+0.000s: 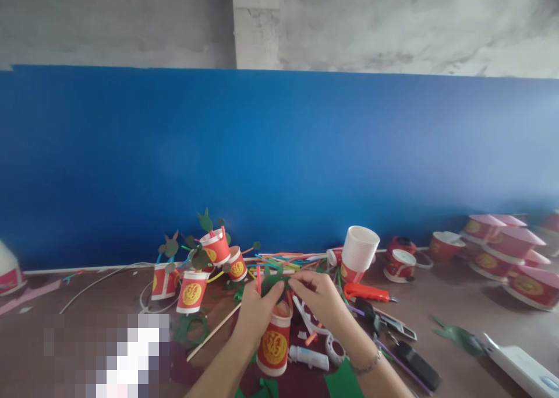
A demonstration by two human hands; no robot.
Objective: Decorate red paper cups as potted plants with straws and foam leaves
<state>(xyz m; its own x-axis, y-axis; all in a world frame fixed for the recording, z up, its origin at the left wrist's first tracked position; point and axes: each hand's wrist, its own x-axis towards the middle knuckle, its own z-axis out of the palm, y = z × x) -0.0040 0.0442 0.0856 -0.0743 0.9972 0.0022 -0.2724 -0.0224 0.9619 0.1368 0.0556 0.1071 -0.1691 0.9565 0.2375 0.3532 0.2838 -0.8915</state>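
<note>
A blue panel (279, 159) stands beyond the front cup (274, 345), and a brown table (454, 299) spreads out either side of that cup. Far to its right I see tiers of pink-topped cups (510, 240), their tops hiding whatever may be inside. Nearer, behind the front cup and off to the right, rises a tall stack (358, 249) of white-rimmed cups nested in one another. Behind it and to the left, a cluster of decorated cups (192, 290) has straws (215, 276) poking out, some tipped with green discs (257, 245).

The front cup itself is red and upright; I can't tell what it holds. It looks like thin paper, so I'd expect it to be light, quick to tip and easily dented, best steadied low around the wall. A white tube (309, 357) lies just beside it on the right.

Smaller in bulk is the green piece (268, 282), held just above the front cup's mouth. The left hand (257, 307) pinches it between thumb and fingers; the right hand's (321, 296) fingertips are together on its right edge. It seems flat, nearly weightless and apt to crease, so a light pinch at the edges should suit.
</note>
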